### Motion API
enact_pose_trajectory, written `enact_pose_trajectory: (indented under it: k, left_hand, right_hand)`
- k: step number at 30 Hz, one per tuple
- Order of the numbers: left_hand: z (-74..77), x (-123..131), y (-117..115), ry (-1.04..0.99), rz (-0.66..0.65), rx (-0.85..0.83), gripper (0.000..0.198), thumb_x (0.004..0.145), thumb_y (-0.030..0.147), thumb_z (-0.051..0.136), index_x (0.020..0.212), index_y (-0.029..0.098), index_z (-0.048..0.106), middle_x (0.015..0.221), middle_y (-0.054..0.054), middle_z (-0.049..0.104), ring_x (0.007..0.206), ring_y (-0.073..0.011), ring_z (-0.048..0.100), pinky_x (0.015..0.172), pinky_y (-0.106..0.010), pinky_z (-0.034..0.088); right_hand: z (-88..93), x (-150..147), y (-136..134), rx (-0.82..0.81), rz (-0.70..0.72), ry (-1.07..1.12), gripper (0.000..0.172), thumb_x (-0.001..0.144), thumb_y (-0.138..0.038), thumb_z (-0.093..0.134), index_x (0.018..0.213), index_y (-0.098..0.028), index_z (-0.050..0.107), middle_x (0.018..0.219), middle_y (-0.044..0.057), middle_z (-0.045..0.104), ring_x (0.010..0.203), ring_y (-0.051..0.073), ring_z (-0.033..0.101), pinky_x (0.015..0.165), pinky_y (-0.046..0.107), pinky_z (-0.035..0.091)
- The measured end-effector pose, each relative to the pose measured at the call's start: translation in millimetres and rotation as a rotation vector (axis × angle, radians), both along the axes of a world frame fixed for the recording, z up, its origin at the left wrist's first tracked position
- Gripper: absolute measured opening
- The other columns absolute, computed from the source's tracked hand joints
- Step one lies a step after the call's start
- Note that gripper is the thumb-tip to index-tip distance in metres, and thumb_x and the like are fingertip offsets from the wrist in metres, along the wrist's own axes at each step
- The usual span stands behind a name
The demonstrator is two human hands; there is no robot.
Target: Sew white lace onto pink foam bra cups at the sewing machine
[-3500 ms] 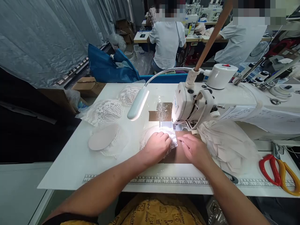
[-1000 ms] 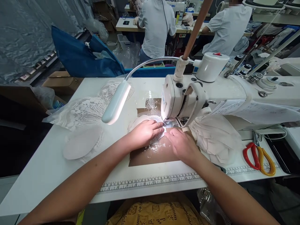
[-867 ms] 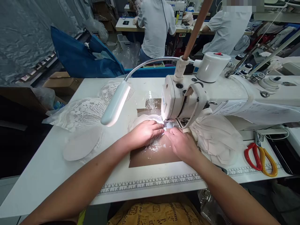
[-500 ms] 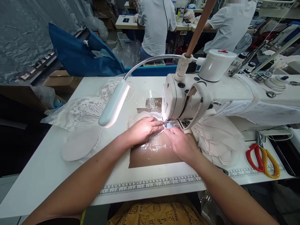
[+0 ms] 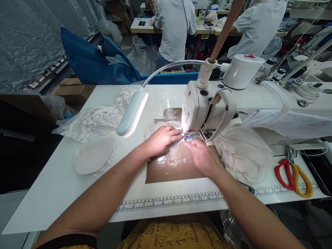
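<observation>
My left hand [image 5: 164, 141] lies flat on a white lace-edged fabric piece [image 5: 168, 123], fingers stretched toward the presser foot of a white sewing machine [image 5: 193, 107]. The hand covers much of the piece. On the other side of the needle area, my right hand [image 5: 204, 155] rests low, one finger pointing left beside the presser foot and the others partly curled. I see nothing held in it, though its underside is hidden. Beneath both hands is a brown, shiny taped patch [image 5: 171, 173] on the white table [image 5: 135, 200].
Lace pieces [image 5: 90, 121] and a smooth oval piece [image 5: 93, 157] lie left. Right are a pale fabric pile [image 5: 243, 152] and red-and-yellow-handled scissors [image 5: 294, 176]. A lamp [image 5: 132, 112] overhangs the table. A printed ruler [image 5: 166, 200] follows the front edge. Two people sit beyond.
My right hand's fingertips have drawn slightly back from the presser foot. My left hand stays on the lace-edged piece. The whole view has shifted a little.
</observation>
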State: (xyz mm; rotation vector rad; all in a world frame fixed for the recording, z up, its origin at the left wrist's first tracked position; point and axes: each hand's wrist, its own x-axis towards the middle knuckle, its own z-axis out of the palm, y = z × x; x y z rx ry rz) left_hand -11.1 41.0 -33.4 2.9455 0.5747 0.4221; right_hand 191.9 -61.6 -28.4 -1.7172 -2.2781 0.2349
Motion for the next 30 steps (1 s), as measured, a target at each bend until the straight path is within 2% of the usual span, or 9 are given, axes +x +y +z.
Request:
enact_pose_trajectory:
  k: [5,9,12,15,19,25,28,30]
  left_hand:
    - [10.4,-3,-15,0.048,0.068,0.024,0.035,0.089,0.015,0.046,0.12,0.015,0.063,0.123,-0.012,0.062,0.099,-0.0247,0.055,0.081,-0.038,0.048]
    - [19.0,-4,-34,0.043,0.152,-0.048,0.029,0.095,0.026,0.043,0.101,0.016,0.069,0.101,-0.011,0.064,0.085,-0.0207,0.059,0.073,-0.033,0.049]
    - [21.3,-2,-42,0.031,0.15,-0.079,0.029,0.096,0.026,0.042,0.096,0.015,0.07,0.091,-0.009,0.063,0.08,-0.0191,0.059,0.071,-0.031,0.049]
    - [20.9,1,-43,-0.008,0.11,-0.107,0.028,0.096,0.023,0.043,0.099,0.014,0.069,0.094,-0.01,0.064,0.085,-0.0198,0.06,0.075,-0.032,0.05]
    - [17.9,3,-42,-0.02,0.062,-0.129,0.027,0.095,0.017,0.043,0.104,0.012,0.068,0.108,-0.011,0.066,0.094,-0.0217,0.059,0.082,-0.034,0.05]
    - [14.4,6,-46,0.013,0.066,-0.07,0.029,0.094,0.019,0.045,0.11,0.011,0.067,0.117,-0.014,0.064,0.094,-0.0238,0.058,0.08,-0.039,0.051]
    - [15.3,6,-46,0.001,0.067,-0.088,0.029,0.094,0.02,0.046,0.112,0.01,0.067,0.118,-0.014,0.064,0.095,-0.0247,0.057,0.081,-0.04,0.051]
    - [16.4,5,-46,-0.011,0.061,-0.102,0.029,0.093,0.02,0.047,0.113,0.011,0.066,0.119,-0.013,0.063,0.096,-0.0249,0.057,0.082,-0.04,0.051]
  right_hand:
    - [1.1,3,0,-0.002,0.01,0.121,0.042,0.086,-0.007,0.039,0.115,-0.024,0.066,0.093,0.003,0.065,0.068,0.014,0.054,0.061,0.025,0.038]
    - [1.2,5,0,0.012,0.019,0.15,0.039,0.086,-0.009,0.039,0.111,-0.022,0.067,0.099,0.004,0.067,0.065,0.014,0.054,0.06,0.026,0.039]
    - [0.5,6,0,0.011,0.021,0.151,0.039,0.086,-0.01,0.039,0.109,-0.02,0.068,0.098,0.005,0.067,0.066,0.015,0.055,0.06,0.026,0.039]
    - [0.5,7,-1,0.012,0.024,0.154,0.038,0.086,-0.009,0.038,0.108,-0.02,0.068,0.096,0.005,0.068,0.065,0.015,0.053,0.06,0.026,0.039]
    - [0.9,6,-2,0.012,0.044,0.163,0.04,0.086,-0.007,0.037,0.11,-0.02,0.067,0.095,0.005,0.067,0.067,0.015,0.054,0.061,0.026,0.038]
    - [1.7,4,-4,0.023,0.084,0.087,0.04,0.084,-0.005,0.04,0.113,-0.018,0.065,0.1,0.006,0.065,0.077,0.016,0.055,0.065,0.027,0.037]
    - [2.6,3,-4,0.016,0.159,-0.078,0.035,0.079,-0.002,0.044,0.099,-0.019,0.068,0.089,0.005,0.063,0.076,0.017,0.052,0.061,0.028,0.032]
    - [3.1,3,-4,0.023,0.148,-0.152,0.029,0.077,-0.001,0.045,0.086,-0.017,0.068,0.081,0.004,0.061,0.071,0.016,0.049,0.058,0.028,0.028]
